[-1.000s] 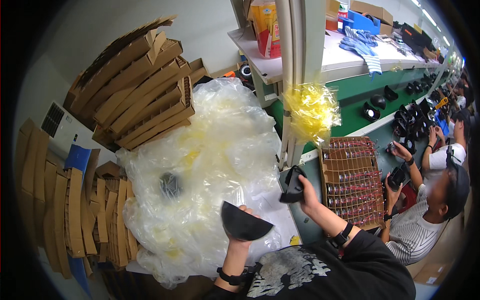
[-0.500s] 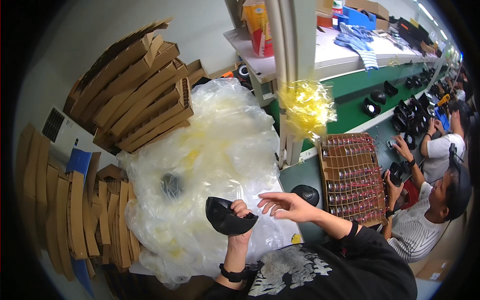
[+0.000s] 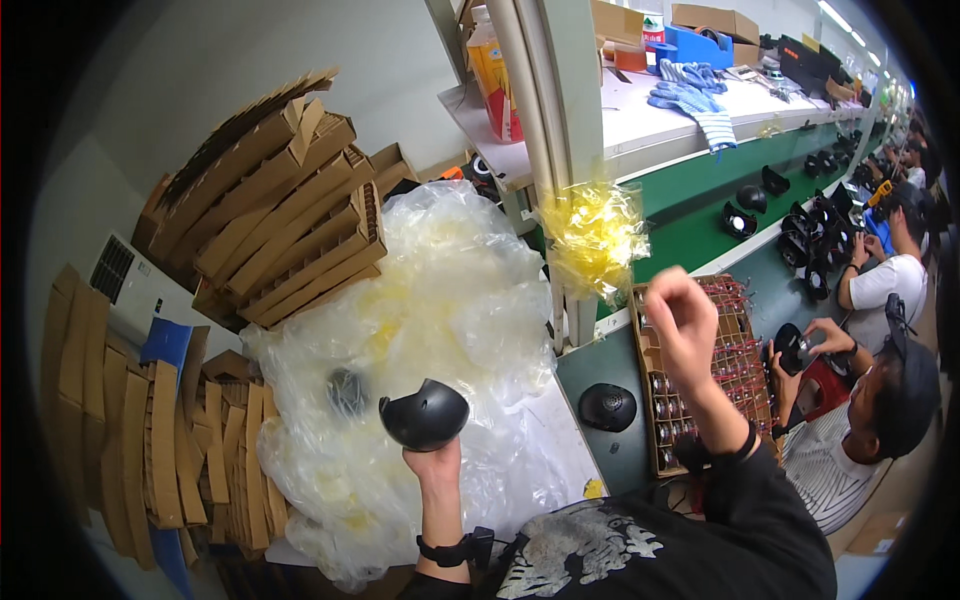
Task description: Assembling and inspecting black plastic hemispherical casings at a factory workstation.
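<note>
My left hand (image 3: 433, 462) holds a black dome-shaped plastic shell (image 3: 428, 418) from below, over a heap of clear plastic bags. The shell's rounded side faces me and a notch shows in its upper edge. My right hand (image 3: 686, 325) is raised beside the clump of yellow film (image 3: 597, 240) stuck to the post. Its fingers are curled together over the far end of a divided cardboard tray (image 3: 657, 452); whatever they may hold is hidden. Another black shell with small holes (image 3: 607, 406) lies on the bench left of the tray.
The clear plastic bags (image 3: 460, 270) cover the table before me. Cardboard dividers (image 3: 290, 200) are stacked at the left. A post (image 3: 570, 130) stands beyond the table. A co-worker (image 3: 850, 430) at the right handles a black shell; more black parts (image 3: 805, 245) lie farther along.
My right hand has left the shell's side, rising rightward toward the yellow film, its fingers now curled. My left hand has turned the shell over and moved slightly left.
</note>
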`<state>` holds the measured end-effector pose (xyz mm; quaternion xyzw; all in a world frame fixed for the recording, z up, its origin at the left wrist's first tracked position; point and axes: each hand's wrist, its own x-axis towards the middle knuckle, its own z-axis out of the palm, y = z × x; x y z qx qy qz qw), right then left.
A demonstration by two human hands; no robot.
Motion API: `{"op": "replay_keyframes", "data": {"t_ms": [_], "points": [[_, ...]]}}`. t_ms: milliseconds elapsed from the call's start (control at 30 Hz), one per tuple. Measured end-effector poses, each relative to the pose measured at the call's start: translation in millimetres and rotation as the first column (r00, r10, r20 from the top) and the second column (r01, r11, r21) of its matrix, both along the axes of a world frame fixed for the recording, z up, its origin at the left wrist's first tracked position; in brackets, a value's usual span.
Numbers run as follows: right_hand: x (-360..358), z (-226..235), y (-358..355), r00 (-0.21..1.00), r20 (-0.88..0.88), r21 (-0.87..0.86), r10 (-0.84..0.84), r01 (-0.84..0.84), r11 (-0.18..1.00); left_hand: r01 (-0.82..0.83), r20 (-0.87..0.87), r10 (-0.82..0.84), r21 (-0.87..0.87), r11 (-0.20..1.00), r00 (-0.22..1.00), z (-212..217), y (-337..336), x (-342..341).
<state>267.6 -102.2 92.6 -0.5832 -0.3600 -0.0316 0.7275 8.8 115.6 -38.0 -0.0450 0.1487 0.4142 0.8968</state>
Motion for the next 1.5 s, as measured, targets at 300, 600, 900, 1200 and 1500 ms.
{"op": "replay_keyframes", "data": {"t_ms": [300, 600, 900, 1200, 1500], "points": [[27, -30, 30, 0.975, -0.212, 0.054, -0.072, 0.085, 0.995, 0.167, 0.094, -0.169, 0.021, 0.986, 0.981, 16, -24, 22], [-27, -115, 4, 0.658, -0.714, 0.239, 0.240, -0.094, 0.966, 0.304, -0.014, -0.304, 0.023, 0.952, 0.953, 17, -51, 47], [19, -25, 24, 0.970, 0.154, 0.043, -0.187, 0.183, 0.982, 0.370, -0.177, -0.362, 0.010, 0.929, 0.915, 25, -57, 63], [-67, -90, -3, 0.928, 0.238, -0.170, 0.286, -0.250, 0.953, 0.556, -0.415, -0.485, 0.063, 0.829, 0.770, 38, -81, 63], [-55, -107, -15, 0.951, 0.251, -0.385, 0.178, -0.071, 0.920, 0.751, -0.405, -0.659, 0.119, 0.649, 0.634, 26, -92, 93]]}}
